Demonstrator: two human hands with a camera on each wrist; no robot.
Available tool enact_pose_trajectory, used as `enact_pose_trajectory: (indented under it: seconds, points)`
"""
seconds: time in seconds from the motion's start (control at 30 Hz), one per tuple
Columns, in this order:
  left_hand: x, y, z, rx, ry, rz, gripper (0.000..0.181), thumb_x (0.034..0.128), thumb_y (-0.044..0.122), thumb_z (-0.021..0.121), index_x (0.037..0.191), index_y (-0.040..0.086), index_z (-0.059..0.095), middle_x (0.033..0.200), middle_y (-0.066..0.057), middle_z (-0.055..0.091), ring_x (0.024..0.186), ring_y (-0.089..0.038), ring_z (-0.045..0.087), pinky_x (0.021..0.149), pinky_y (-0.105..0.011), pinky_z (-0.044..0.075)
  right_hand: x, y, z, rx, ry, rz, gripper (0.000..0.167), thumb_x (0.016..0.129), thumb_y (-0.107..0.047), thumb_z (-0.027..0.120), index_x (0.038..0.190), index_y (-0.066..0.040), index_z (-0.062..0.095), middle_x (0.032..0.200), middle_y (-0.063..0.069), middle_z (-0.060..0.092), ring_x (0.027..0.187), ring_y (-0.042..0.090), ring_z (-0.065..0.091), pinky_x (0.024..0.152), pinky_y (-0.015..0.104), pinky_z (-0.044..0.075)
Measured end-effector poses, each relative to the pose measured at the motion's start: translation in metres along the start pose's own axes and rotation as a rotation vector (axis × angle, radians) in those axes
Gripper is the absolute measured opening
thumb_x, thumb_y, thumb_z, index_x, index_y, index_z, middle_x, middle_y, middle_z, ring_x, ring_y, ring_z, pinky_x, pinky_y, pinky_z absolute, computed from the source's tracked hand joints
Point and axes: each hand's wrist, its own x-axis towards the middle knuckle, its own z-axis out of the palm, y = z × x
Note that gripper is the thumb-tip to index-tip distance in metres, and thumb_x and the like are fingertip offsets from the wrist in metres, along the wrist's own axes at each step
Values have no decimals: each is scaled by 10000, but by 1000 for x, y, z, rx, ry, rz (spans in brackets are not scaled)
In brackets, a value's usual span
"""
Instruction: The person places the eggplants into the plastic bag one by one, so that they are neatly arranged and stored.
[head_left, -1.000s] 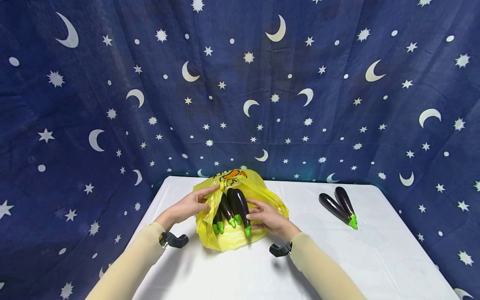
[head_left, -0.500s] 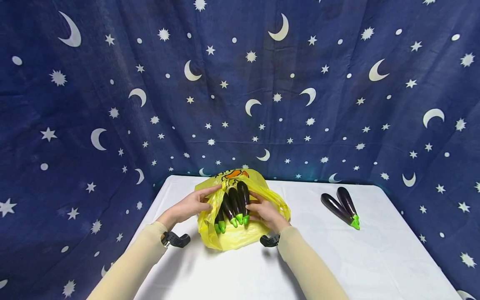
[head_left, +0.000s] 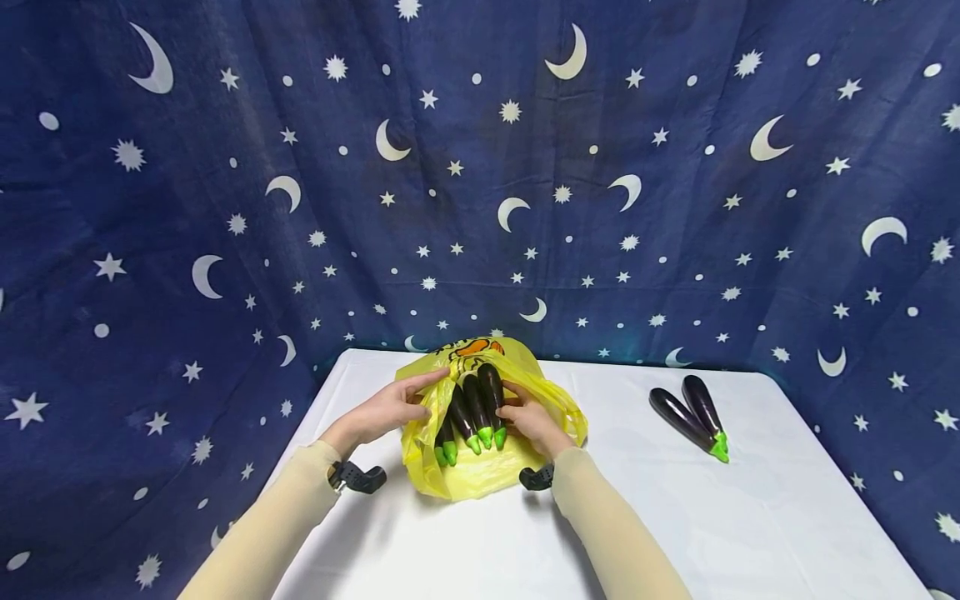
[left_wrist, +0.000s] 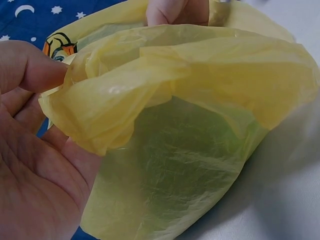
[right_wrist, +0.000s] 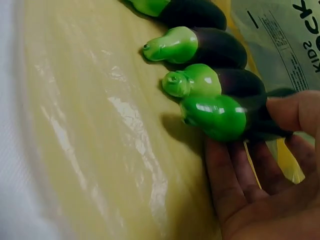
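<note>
A yellow plastic bag lies on the table with its mouth facing me. Its rim is pinched between thumb and fingers of my left hand, seen closer in the left wrist view, where the bag wall hangs below the hand. Inside, several dark purple eggplants lie side by side, green stem ends toward me. My right hand reaches into the mouth and holds the rightmost eggplant. In the right wrist view, the thumb lies over this eggplant and the fingers are beneath it.
Two more eggplants, one left and one right, lie on the white-covered table, their green ends together. A blue curtain with moons and stars hangs behind the table and along its sides.
My right hand has pushed the rightmost eggplant deeper into the bag and leftward, beside the others. My left hand stays at the bag's rim. The head view has shifted slightly.
</note>
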Motion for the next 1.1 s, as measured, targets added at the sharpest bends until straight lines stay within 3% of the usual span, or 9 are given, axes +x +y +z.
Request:
enact_pose_trajectory:
  seconds: [0.17, 0.5, 0.83, 1.1]
  points:
    - [1, 0, 0, 16, 7, -2, 804, 878, -77, 575, 1608, 179, 358, 1616, -83, 359, 1148, -208, 561, 873, -290, 537, 4, -3, 3, -30, 57, -14, 690, 927, 9, 615, 1572, -85, 390, 1344, 264, 576, 1041, 284, 625, 882, 395, 540]
    - [0, 2, 0, 10, 7, -17, 800, 877, -66, 579, 1608, 170, 357, 1593, -94, 390, 1105, -210, 583, 864, -294, 544, 6, -9, 8, -63, 98, 14, 661, 917, 10, 613, 1547, -60, 422, 1341, 275, 578, 1043, 287, 619, 854, 391, 549]
    - [0, 2, 0, 6, -5, 1, 796, 881, -63, 578, 1611, 153, 347, 1610, -123, 361, 1087, -215, 576, 853, -281, 543, 8, -10, 13, -82, 119, 4, 604, 911, 23, 611, 1497, -15, 468, 1249, 269, 615, 959, 282, 625, 767, 362, 550]
    - [2, -1, 0, -14, -10, 3, 797, 880, -77, 562, 1613, 142, 338, 1574, -152, 407, 1068, -198, 596, 851, -299, 551, 9, -10, 16, -150, 161, 1, 577, 890, 29, 631, 1455, 0, 521, 1152, 227, 618, 895, 251, 605, 771, 343, 543]
